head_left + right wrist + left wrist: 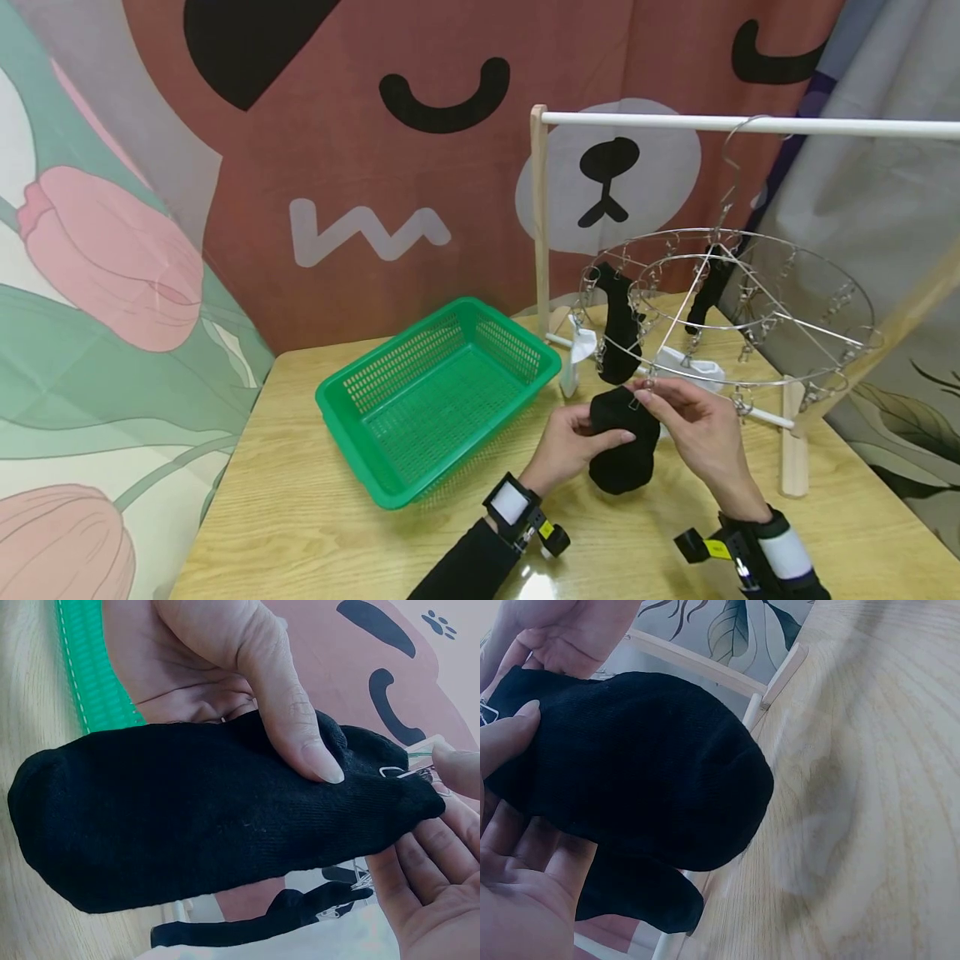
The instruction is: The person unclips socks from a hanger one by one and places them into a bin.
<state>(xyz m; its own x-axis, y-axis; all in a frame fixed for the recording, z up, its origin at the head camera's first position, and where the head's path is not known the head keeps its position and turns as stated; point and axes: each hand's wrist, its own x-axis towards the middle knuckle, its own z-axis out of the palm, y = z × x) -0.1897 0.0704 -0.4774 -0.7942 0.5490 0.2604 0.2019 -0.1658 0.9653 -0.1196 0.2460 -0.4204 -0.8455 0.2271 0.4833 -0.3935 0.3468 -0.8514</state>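
Observation:
A black sock [624, 458] hangs at the near edge of a round metal hanger [757, 379], its cuff up and its rounded toe down. My left hand [564, 446] holds the sock near its cuff, thumb lying across the front and fingers behind. At the cuff, my right hand [701, 429] pinches a small wire clip [391, 772], which overlaps the sock's top edge. The right thumb [457, 771] is at the clip's outer end, with the fingers around the cuff's back. The sock's back is hidden in the head view.
Two other black socks [621, 333] and white socks [579, 350] hang from the hanger. It hooks over the white bar [675, 122] of a wooden-legged stand [540, 217]. A green basket [438, 481] stands left on the wooden table [270, 500]; a printed curtain [360, 292] backs it.

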